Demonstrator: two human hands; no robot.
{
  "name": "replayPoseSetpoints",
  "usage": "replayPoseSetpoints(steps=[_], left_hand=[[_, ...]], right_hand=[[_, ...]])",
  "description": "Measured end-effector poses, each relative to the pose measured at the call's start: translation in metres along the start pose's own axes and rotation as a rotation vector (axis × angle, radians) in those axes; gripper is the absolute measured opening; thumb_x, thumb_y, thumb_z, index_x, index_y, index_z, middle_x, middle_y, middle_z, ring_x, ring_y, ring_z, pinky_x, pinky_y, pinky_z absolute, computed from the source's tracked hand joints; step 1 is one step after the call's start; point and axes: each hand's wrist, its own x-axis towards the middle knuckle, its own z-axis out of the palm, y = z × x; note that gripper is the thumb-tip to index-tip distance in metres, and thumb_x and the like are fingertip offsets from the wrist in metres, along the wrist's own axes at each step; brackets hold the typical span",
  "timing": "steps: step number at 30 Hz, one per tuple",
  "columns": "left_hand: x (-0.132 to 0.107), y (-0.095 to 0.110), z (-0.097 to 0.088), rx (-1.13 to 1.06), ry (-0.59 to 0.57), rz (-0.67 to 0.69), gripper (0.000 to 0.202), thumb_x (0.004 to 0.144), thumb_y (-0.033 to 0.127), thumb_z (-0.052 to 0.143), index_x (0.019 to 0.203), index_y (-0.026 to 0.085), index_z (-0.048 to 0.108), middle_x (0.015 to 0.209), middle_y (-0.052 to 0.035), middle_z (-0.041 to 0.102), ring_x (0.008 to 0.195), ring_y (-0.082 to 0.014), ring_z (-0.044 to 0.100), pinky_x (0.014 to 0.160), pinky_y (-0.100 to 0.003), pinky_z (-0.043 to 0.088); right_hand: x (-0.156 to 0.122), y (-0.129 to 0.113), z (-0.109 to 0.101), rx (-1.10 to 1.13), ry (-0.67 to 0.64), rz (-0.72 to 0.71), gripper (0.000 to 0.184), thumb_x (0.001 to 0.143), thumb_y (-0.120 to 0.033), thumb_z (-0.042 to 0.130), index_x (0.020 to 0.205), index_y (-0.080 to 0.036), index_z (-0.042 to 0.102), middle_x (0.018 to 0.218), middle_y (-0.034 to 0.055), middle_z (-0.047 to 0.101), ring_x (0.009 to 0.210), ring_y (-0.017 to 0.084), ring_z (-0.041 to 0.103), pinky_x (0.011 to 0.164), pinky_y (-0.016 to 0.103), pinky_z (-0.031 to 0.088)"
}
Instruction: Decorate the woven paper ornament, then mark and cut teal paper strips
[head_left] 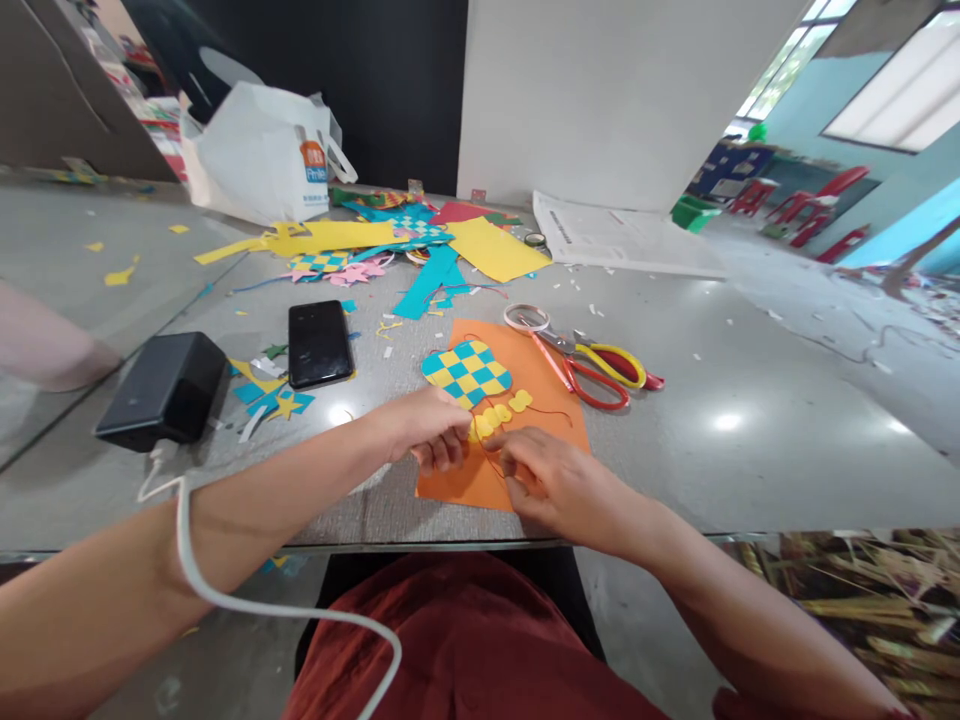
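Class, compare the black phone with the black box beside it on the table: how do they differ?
The phone is a thin, glossy slab; the box is much thicker and duller. A white cable runs from the box, while none shows on the phone. Both are black, rectangular and lie on the grey table.

teal-yellow checkered paper weave, orange paper sheet
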Motion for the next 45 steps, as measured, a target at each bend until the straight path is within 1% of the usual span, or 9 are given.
replayPoseSetpoints(steps=[5, 10, 19, 25, 31, 37, 45], left_hand=[[0.003, -0.002, -0.001, 0.019, 0.005, 0.027, 0.006, 0.067, 0.019, 0.057, 0.061, 0.018, 0.059, 0.050, -0.0040, 0.064, 0.041, -0.0148, 0.058, 0.042, -0.022, 0.043], [0.006, -0.004, -0.002, 0.031, 0.012, 0.038, 0.004, 0.068, 0.020, 0.058, 0.065, 0.018, 0.060, 0.052, -0.0048, 0.067, 0.040, -0.0152, 0.058, 0.041, -0.022, 0.042], [0.004, -0.002, 0.000, 0.049, 0.022, 0.047, 0.010, 0.073, 0.015, 0.055, 0.064, 0.019, 0.054, 0.047, -0.0015, 0.061, 0.036, -0.0144, 0.054, 0.038, -0.021, 0.040], [0.006, -0.003, 0.001, 0.058, 0.008, 0.074, 0.010, 0.074, 0.015, 0.055, 0.065, 0.020, 0.054, 0.048, -0.0008, 0.061, 0.036, -0.0149, 0.055, 0.038, -0.022, 0.041], [0.004, -0.004, 0.000, 0.071, 0.008, 0.090, 0.011, 0.076, 0.016, 0.055, 0.066, 0.020, 0.055, 0.049, -0.0006, 0.062, 0.037, -0.0146, 0.056, 0.038, -0.021, 0.042], [0.006, -0.004, 0.000, 0.085, 0.012, 0.075, 0.015, 0.081, 0.017, 0.054, 0.066, 0.019, 0.055, 0.049, 0.0000, 0.062, 0.037, -0.0136, 0.056, 0.039, -0.020, 0.043], [0.008, -0.006, -0.001, 0.089, 0.018, 0.097, 0.016, 0.084, 0.017, 0.053, 0.067, 0.018, 0.057, 0.049, -0.0001, 0.062, 0.036, -0.0129, 0.055, 0.038, -0.020, 0.042]], right_hand=[[-0.003, -0.002, -0.001, -0.082, -0.023, 0.011, 0.019, 0.090, -0.003, 0.054, 0.098, -0.017, 0.064, 0.105, 0.0123, 0.074, 0.102, 0.024, 0.069, 0.093, 0.041, 0.057], [-0.002, -0.004, -0.001, -0.124, -0.029, -0.009, 0.018, 0.092, -0.004, 0.054, 0.100, -0.016, 0.064, 0.106, 0.0134, 0.073, 0.103, 0.026, 0.069, 0.093, 0.043, 0.059], [-0.001, -0.008, 0.001, -0.219, -0.066, -0.058, 0.017, 0.096, -0.006, 0.052, 0.104, -0.013, 0.065, 0.113, 0.0154, 0.073, 0.106, 0.028, 0.068, 0.096, 0.047, 0.058], [-0.002, -0.009, 0.002, -0.250, -0.082, -0.077, 0.018, 0.094, -0.005, 0.054, 0.106, -0.014, 0.065, 0.121, 0.0157, 0.072, 0.113, 0.029, 0.067, 0.100, 0.048, 0.058], [-0.003, -0.009, 0.002, -0.288, -0.105, -0.082, 0.015, 0.094, -0.006, 0.056, 0.104, -0.011, 0.065, 0.130, 0.0202, 0.068, 0.124, 0.032, 0.064, 0.105, 0.051, 0.056], [-0.003, -0.006, 0.005, -0.304, -0.072, -0.100, 0.017, 0.095, -0.007, 0.054, 0.107, -0.010, 0.065, 0.127, 0.0196, 0.068, 0.118, 0.031, 0.066, 0.102, 0.051, 0.059], [-0.005, -0.003, 0.009, -0.321, -0.008, -0.089, 0.018, 0.094, -0.007, 0.053, 0.105, -0.013, 0.066, 0.130, 0.0186, 0.067, 0.120, 0.031, 0.064, 0.103, 0.050, 0.058]])
